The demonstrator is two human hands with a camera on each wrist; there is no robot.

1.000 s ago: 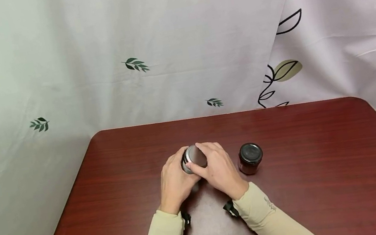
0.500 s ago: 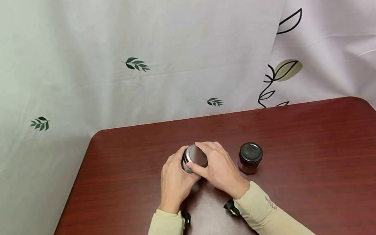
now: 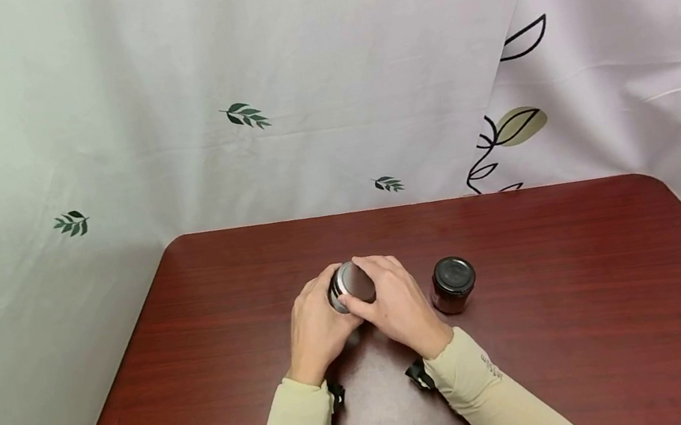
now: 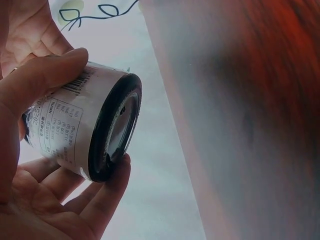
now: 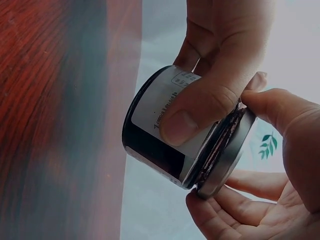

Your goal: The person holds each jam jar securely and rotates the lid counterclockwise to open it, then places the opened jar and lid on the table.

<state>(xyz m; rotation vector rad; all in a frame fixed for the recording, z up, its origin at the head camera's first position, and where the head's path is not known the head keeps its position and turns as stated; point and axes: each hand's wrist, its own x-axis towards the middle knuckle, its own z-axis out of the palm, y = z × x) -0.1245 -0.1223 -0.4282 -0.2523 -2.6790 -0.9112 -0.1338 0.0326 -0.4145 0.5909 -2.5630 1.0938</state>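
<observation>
A glass jar [image 5: 155,120] with a white printed label and dark contents is held above the table, tilted. My left hand [image 3: 319,322] grips its body, the thumb lying across the label. My right hand [image 3: 398,305] pinches the silver lid [image 5: 227,157] around its rim. Between lid and jar neck, in the right wrist view, a dark smeared band of the rim shows; the lid sits slightly off the glass there. The left wrist view shows the jar's glass base [image 4: 117,130] facing outward. My palms hide part of the label.
A second jar [image 3: 454,283], dark with a black lid, stands upright on the table to the right of my right hand. The reddish-brown wooden table [image 3: 567,294] ends at a white curtain [image 3: 313,58] with leaf prints behind and at the sides.
</observation>
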